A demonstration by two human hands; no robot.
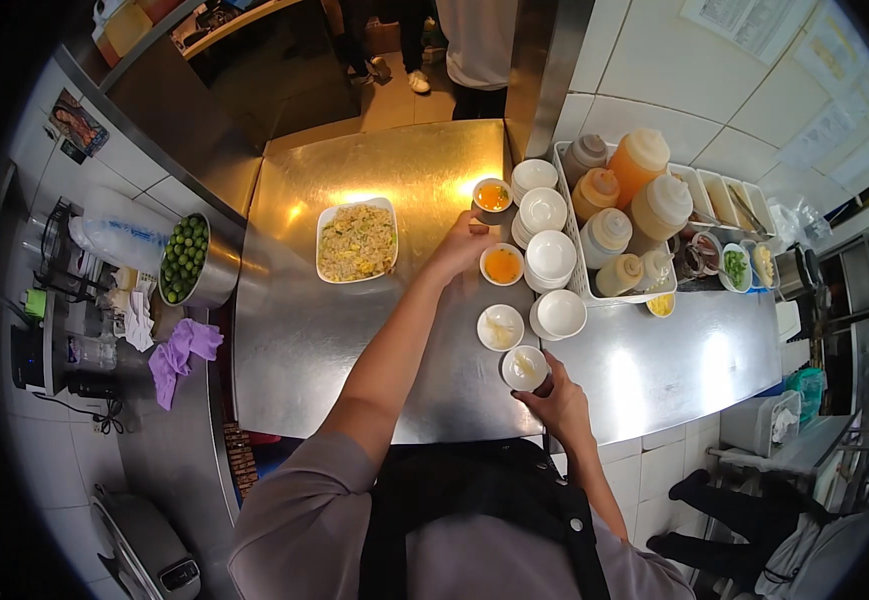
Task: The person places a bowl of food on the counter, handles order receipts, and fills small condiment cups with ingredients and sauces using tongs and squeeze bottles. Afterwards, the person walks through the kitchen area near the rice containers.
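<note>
My left hand [464,243] reaches to the far part of the steel counter, its fingers at the near edge of a small white bowl [492,195] of orange sauce with green bits. Just below it stands a second bowl [501,264] of orange sauce. Nearer me are two white bowls with a little pale food, one [500,328] untouched and one [524,369] held at its right rim by the thumb and fingers of my right hand [546,384]. Stacks of white bowls [551,256] rise beside them. A square plate of fried rice [357,240] lies to the left.
A white basket [585,262] of sauce bottles [639,165] stands right of the stacks, with condiment containers [735,268] beyond. On the left are a metal pot of green limes [185,258] and a purple cloth [182,360]. People stand behind the counter and at lower right.
</note>
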